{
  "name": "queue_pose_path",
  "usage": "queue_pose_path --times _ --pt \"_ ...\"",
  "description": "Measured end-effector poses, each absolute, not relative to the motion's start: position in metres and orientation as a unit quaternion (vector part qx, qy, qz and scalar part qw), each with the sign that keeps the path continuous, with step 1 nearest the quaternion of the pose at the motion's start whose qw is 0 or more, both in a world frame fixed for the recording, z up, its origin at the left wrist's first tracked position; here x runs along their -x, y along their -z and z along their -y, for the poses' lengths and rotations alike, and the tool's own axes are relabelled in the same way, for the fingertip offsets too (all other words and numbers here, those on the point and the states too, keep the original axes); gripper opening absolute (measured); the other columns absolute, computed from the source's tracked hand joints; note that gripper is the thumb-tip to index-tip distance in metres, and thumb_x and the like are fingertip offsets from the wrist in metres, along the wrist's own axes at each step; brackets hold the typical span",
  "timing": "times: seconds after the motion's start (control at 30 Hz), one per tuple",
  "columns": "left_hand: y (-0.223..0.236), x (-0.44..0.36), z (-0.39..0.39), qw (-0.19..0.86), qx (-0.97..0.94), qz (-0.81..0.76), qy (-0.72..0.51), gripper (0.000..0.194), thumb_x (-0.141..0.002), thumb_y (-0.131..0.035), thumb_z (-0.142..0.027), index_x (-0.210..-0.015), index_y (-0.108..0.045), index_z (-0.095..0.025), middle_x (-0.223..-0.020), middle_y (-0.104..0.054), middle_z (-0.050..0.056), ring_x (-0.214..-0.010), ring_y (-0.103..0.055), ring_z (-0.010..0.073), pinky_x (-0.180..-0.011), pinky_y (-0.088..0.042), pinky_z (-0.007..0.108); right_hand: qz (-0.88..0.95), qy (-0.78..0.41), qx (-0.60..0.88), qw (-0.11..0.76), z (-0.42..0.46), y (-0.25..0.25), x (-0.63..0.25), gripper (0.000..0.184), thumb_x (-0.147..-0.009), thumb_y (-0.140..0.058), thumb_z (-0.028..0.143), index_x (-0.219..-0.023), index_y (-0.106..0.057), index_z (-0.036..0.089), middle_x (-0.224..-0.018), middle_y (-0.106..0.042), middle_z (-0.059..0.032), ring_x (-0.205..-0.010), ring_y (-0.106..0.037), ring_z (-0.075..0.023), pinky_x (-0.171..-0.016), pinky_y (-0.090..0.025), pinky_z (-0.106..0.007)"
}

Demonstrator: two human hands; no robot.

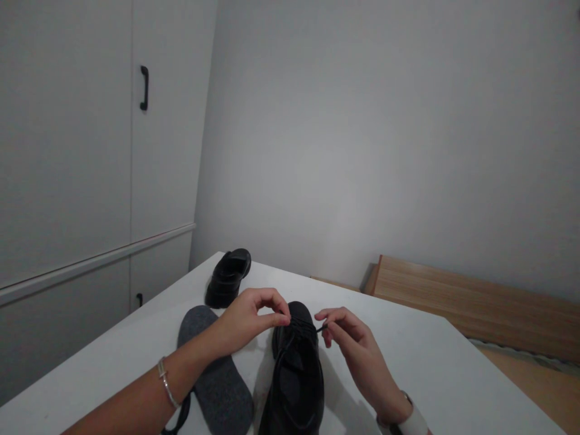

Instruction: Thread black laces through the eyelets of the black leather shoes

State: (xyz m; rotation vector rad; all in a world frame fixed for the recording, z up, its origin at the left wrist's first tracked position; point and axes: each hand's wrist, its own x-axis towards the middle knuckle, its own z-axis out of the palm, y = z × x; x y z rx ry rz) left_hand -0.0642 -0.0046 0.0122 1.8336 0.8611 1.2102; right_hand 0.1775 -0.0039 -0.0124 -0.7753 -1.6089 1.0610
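Grip of the right hand [360, 345] is pinched almost closed on a black lace [321, 328], just off the right side of the black shoe [298, 386]; the left hand [248, 315], nearer, has fingertips together at the shoe's left front, though I can't tell whether they hold lace. Between the hands, the shoe lies lengthwise on the desk [408, 350], toe toward its far edge.
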Motion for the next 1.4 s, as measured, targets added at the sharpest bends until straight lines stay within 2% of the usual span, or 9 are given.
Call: queue_pose_path --times 0.1,0.27,0.37,0.47,0.63,0.8,0.93,1.1,1.4 --pt "-0.010 0.050 0.012 0.374 -0.704 -0.308 -0.520 0.003 -0.076 -0.073 -0.019 -0.075 -0.071 -0.016 -0.079 -0.071 0.003 -0.080 -0.063 0.0187 -0.078 -0.046 0.030 0.659 -0.498 0.278 0.491 0.011 0.014 -0.165 0.018 -0.092 -0.063 0.039 -0.088 -0.066 0.022 -0.095 -0.067 -0.0037 -0.064 -0.055 -0.0125 -0.060 -0.045 -0.027" --pt "-0.006 0.030 0.018 0.345 -0.683 -0.268 -0.585 0.008 -0.073 -0.077 -0.013 -0.069 -0.070 -0.016 -0.076 -0.064 0.001 -0.079 -0.060 0.0166 -0.075 -0.044 0.028 0.679 -0.511 0.268 0.454 0.021 0.008 -0.156 0.020 -0.086 -0.072 0.039 -0.082 -0.067 0.020 -0.081 -0.066 -0.0021 -0.066 -0.059 -0.0129 -0.060 -0.048 -0.025" --pt "-0.002 0.026 0.017 0.392 -0.667 -0.273 -0.571 0.006 -0.074 -0.076 -0.014 -0.076 -0.070 -0.017 -0.074 -0.063 0.000 -0.075 -0.058 0.0156 -0.073 -0.044 0.027 0.680 -0.489 0.275 0.472 0.020 0.006 -0.156 0.019 -0.086 -0.072 0.039 -0.083 -0.069 0.020 -0.076 -0.066 -0.0017 -0.065 -0.061 -0.0132 -0.062 -0.049 -0.025" --pt "0.000 0.025 0.015 0.440 -0.663 -0.284 -0.534 0.020 -0.069 -0.080 -0.016 -0.086 -0.069 -0.017 -0.078 -0.068 -0.001 -0.078 -0.058 0.0163 -0.075 -0.044 0.028 0.662 -0.479 0.284 0.502 0.016 0.007 -0.156 0.019 -0.084 -0.074 0.039 -0.081 -0.069 0.020 -0.074 -0.067 -0.0015 -0.066 -0.063 -0.0146 -0.064 -0.050 -0.026" --pt "0.004 0.024 0.015 0.373 -0.703 -0.351 -0.494 0.014 -0.067 -0.082 -0.017 -0.075 -0.070 -0.018 -0.080 -0.070 0.001 -0.083 -0.060 0.0191 -0.079 -0.043 0.030 0.659 -0.449 0.295 0.526 0.013 0.009 -0.158 0.020 -0.083 -0.075 0.040 -0.080 -0.070 0.020 -0.076 -0.068 -0.0033 -0.070 -0.063 -0.0175 -0.067 -0.051 -0.029" --pt "0.008 0.024 0.015 0.309 -0.722 -0.368 -0.497 0.006 -0.075 -0.074 -0.016 -0.072 -0.069 -0.019 -0.077 -0.068 0.001 -0.082 -0.060 0.0193 -0.078 -0.042 0.030 0.661 -0.417 0.303 0.546 0.009 0.014 -0.161 0.019 -0.082 -0.075 0.039 -0.081 -0.070 0.021 -0.083 -0.067 -0.0035 -0.072 -0.059 -0.0171 -0.068 -0.048 -0.029" --pt "0.009 0.026 0.014 0.305 -0.712 -0.392 -0.497 0.006 -0.078 -0.069 -0.017 -0.073 -0.065 -0.018 -0.077 -0.066 0.001 -0.082 -0.058 0.0196 -0.078 -0.042 0.030 0.618 -0.479 0.300 0.547 0.008 0.019 -0.161 0.022 -0.085 -0.071 0.041 -0.082 -0.069 0.020 -0.088 -0.068 -0.0046 -0.070 -0.056 -0.0156 -0.065 -0.046 -0.029" --pt "0.011 0.027 0.011 0.294 -0.722 -0.382 -0.496 0.010 -0.079 -0.067 -0.018 -0.072 -0.060 -0.018 -0.080 -0.062 0.002 -0.085 -0.056 0.0206 -0.080 -0.041 0.031 0.572 -0.555 0.281 0.535 0.010 0.018 -0.158 0.028 -0.085 -0.070 0.046 -0.080 -0.063 0.020 -0.079 -0.063 -0.0017 -0.063 -0.051 -0.0132 -0.060 -0.043 -0.027" --pt "0.015 0.029 0.010 0.278 -0.727 -0.392 -0.491 0.010 -0.079 -0.067 -0.020 -0.072 -0.060 -0.019 -0.082 -0.064 0.003 -0.090 -0.056 0.0225 -0.084 -0.041 0.033 0.644 -0.499 0.307 0.491 0.000 0.026 -0.166 0.036 -0.083 -0.070 0.052 -0.075 -0.056 0.020 -0.064 -0.053 0.0034 -0.052 -0.043 -0.0107 -0.048 -0.033 -0.023"
